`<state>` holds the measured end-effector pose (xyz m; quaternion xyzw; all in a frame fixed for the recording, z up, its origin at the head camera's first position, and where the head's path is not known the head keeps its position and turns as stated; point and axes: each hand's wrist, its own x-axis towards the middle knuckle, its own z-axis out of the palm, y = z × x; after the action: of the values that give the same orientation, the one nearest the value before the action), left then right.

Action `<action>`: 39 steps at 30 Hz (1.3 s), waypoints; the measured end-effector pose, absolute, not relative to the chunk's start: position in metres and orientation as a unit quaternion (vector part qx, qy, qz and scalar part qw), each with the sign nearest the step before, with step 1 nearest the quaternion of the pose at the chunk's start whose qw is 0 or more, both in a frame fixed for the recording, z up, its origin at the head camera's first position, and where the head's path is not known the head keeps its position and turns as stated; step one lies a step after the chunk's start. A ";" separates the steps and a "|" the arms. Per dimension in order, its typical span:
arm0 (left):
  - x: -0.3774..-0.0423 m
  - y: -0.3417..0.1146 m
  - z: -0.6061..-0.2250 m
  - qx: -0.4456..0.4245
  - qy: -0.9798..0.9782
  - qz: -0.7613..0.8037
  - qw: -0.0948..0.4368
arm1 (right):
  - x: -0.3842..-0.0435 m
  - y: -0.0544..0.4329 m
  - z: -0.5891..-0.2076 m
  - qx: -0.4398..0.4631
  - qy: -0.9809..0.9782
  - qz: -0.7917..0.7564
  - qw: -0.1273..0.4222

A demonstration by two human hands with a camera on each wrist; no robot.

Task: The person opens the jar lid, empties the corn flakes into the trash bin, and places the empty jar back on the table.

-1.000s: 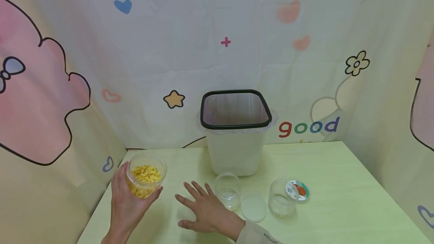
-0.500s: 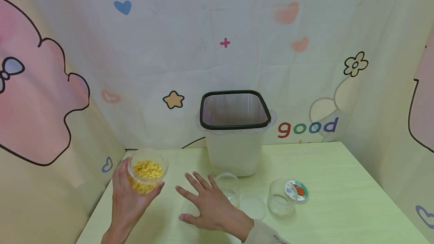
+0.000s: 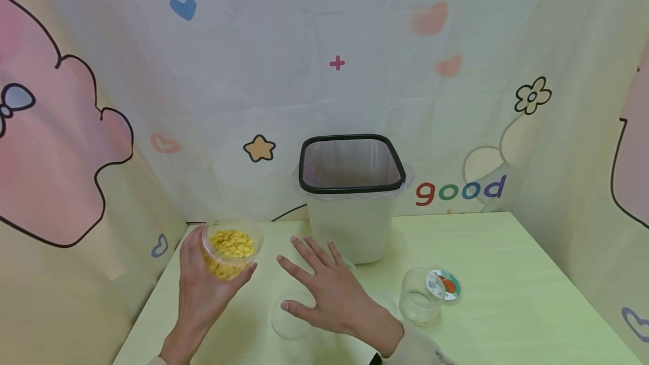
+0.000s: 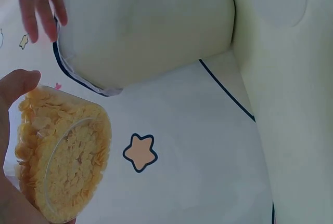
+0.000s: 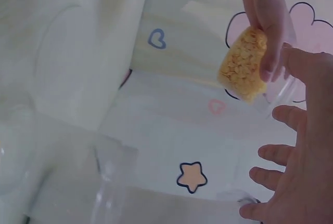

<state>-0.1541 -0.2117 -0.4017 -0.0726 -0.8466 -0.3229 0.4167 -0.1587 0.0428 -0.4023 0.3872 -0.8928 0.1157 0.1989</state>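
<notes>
My left hand (image 3: 203,292) grips a clear plastic jar (image 3: 234,224), its fingers and thumb curled round the side. Yellow flakes (image 3: 231,244) fill part of it, and the jar tilts slightly in the air over the left of the table. In the left wrist view the flakes (image 4: 78,156) show through the jar's bottom. My right hand (image 3: 337,292) hovers to the right of the jar, fingers spread, holding nothing. A clear round lid (image 3: 290,328) lies on the table by the right thumb. Another jar behind the right hand is almost wholly hidden.
A pale bin (image 3: 350,227) with a black rim and a liner bag stands at the back of the table. To the right are a clear jar (image 3: 419,308) and a lid with a printed label (image 3: 451,286). Patterned cloth (image 3: 228,72) hangs behind.
The left hand has raised the jar of flakes and shifted it a little right. The right hand has moved right and farther forward, uncovering the lid and covering the middle jar.
</notes>
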 end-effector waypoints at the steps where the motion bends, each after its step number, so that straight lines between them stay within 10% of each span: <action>1: -0.155 -0.210 -0.401 -0.074 -0.846 -0.323 0.417 | -0.158 0.045 -0.399 0.386 -0.892 0.119 0.204; 24: -0.174 -0.172 -0.372 -0.134 -0.828 -0.342 0.423 | -0.172 0.122 -0.340 0.345 -0.859 0.164 0.342; 39: -0.187 -0.164 -0.358 -0.163 -0.821 -0.330 0.436 | -0.216 0.171 -0.310 0.279 -0.874 0.218 0.332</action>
<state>-0.1867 -0.1640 -0.3576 -0.1629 -0.8213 -0.3297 0.4361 -0.2163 0.1708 -0.3104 0.2789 -0.8744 0.2181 0.3319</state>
